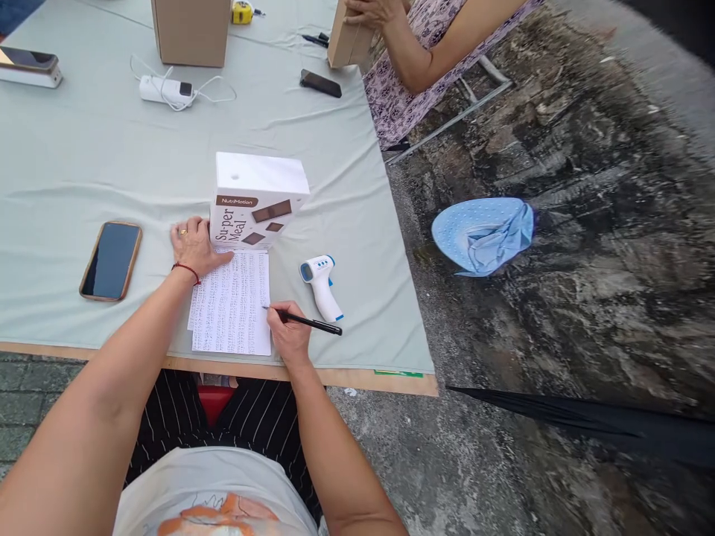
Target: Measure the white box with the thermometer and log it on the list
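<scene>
A black pen is pinched in my right hand, its tip at the right edge of a printed sheet covered in small rows of characters. Another sheet partly shows beneath it on the left. My left hand rests beside the lower left of a white and brown NutriMotion box, fingers on the cloth and thumb spread over the sheet's top. The box stands upright at the top of the paper. Just right of my right hand lies a white and blue infrared thermometer.
A phone lies left of my left hand. Farther back are a white device with a cable, a cardboard box, a yellow tape measure and a black object. Another person's hand touches a brown box.
</scene>
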A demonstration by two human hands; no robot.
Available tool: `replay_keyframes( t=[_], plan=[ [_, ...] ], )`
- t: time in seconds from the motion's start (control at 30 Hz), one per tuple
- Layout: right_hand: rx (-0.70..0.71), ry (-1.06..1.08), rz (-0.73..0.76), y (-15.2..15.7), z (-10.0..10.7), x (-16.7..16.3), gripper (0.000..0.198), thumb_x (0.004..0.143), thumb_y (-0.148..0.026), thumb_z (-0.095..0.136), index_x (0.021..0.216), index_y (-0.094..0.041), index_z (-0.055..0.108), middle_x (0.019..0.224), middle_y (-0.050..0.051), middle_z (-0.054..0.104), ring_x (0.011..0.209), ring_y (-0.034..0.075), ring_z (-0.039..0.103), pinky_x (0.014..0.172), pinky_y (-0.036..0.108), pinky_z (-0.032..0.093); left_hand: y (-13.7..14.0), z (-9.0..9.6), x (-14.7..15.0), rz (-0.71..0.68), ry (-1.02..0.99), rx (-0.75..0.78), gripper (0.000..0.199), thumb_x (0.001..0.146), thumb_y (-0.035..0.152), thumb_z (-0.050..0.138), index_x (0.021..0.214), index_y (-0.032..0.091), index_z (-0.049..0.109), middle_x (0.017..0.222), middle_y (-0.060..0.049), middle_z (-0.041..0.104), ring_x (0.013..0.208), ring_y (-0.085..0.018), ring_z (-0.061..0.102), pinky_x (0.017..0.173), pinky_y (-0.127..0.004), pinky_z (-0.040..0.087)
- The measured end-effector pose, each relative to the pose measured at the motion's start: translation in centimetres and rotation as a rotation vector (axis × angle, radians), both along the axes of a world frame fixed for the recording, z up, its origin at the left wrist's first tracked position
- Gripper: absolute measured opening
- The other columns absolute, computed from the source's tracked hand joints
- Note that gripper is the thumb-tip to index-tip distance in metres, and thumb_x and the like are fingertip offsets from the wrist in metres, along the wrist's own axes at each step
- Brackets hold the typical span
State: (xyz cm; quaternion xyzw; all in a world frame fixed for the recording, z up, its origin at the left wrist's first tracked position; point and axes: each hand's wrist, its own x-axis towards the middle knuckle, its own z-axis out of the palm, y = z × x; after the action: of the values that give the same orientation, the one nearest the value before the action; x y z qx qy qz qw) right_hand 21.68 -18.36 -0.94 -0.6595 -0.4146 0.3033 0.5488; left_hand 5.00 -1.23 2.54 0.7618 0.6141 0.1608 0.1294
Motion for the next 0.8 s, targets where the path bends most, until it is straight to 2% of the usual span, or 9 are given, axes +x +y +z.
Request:
replay_keyframes(
  t=[0.53,0.8],
  plan=[
    [-0.016,-0.082,0.024,-0.04,-0.39,0.14,0.012,0.073,-0.032,0.056,0.068,-0.021,0.058,0.059,-0.004,0.056,0.057,0.012,0.049,0.058,0.027,0.041,0.01,0.11,0.02,0.002,0.009,-0.009,0.075,0.059,0.057,0.070,0.122,0.024,0.047,0.134,-0.011,0.046,0.126,-0.037,0.039,0.117,-0.055,0.015],
    [-0.027,-0.040,0.004,-0.09,-0.18,0.00,0.011,0.072,-0.032,0.055,0.068,-0.022,0.058,0.059,-0.004,0.056,0.057,0.013,0.049,0.057,0.027,0.041,-0.12,0.33,0.04,0.001,-0.006,-0.024,0.073,0.060,0.056,0.070,0.121,0.025,0.046,0.135,-0.011,0.045,0.128,-0.038,0.037,0.118,-0.056,0.013]
  ],
)
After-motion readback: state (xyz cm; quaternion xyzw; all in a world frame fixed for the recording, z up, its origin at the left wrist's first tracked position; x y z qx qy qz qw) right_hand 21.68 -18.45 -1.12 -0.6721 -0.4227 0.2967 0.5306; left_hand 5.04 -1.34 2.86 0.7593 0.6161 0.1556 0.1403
